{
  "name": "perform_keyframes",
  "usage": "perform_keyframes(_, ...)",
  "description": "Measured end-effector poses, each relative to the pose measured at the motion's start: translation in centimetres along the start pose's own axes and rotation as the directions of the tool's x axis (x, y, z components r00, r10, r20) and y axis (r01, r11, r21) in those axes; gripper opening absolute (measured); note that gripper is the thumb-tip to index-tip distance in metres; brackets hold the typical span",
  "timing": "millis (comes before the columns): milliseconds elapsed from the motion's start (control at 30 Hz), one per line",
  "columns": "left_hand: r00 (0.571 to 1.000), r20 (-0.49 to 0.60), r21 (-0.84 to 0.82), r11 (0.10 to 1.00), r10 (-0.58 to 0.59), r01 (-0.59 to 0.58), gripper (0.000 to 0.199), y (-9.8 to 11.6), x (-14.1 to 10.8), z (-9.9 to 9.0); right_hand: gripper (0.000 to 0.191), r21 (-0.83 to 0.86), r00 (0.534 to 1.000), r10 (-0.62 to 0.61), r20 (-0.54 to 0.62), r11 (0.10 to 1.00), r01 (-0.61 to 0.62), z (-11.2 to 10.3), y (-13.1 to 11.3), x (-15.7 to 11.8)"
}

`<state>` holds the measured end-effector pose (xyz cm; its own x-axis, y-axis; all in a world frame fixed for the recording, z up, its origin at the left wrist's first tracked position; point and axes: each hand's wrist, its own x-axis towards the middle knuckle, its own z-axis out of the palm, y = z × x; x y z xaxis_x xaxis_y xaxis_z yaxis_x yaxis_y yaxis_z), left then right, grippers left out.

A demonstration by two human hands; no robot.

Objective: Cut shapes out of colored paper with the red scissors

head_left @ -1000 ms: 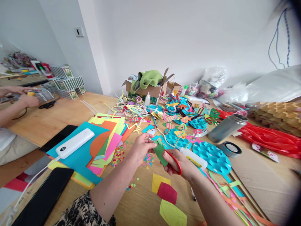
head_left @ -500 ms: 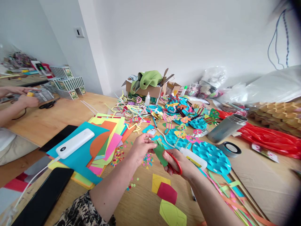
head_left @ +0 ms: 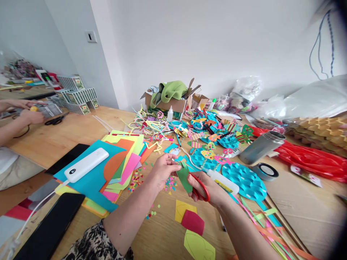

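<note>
Green paper [head_left: 183, 180] has tilted slightly between the hands since half a second ago; the other things near it lie as they did. Under everything spreads the wooden surface [head_left: 151, 234]. Taking the green paper as the clock's centre, a stack of coloured sheets [head_left: 115, 171] lies at nine o'clock and a turquoise dimpled disc [head_left: 244, 180] at three. At four o'clock the right hand [head_left: 213, 189] has its fingers wrapped round the handles of red-handled scissors [head_left: 205, 190], whose blades are mostly hidden. At ten o'clock the left hand [head_left: 162, 169] pinches the paper's upper end, so it lies from the left fingertips down to just beside the right fingers; whether those touch it cannot be told. A lime piece [head_left: 200, 245] lies towards six o'clock, tiny paper bits [head_left: 170, 183] at nine.
</note>
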<state>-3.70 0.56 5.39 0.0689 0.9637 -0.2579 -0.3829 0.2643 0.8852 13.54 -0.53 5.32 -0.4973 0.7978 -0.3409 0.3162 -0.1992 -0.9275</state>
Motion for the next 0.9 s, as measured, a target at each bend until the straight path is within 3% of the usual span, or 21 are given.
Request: perform_keyframes(900, 1.000, 0.008, 0.062, 0.998, -0.006, 0.006, 0.041, 0.22, -0.20, 0.03, 0.067, 0.002, 1.000, 0.021, 0.017, 1.000, -0.021, -0.10, -0.02, -0.14)
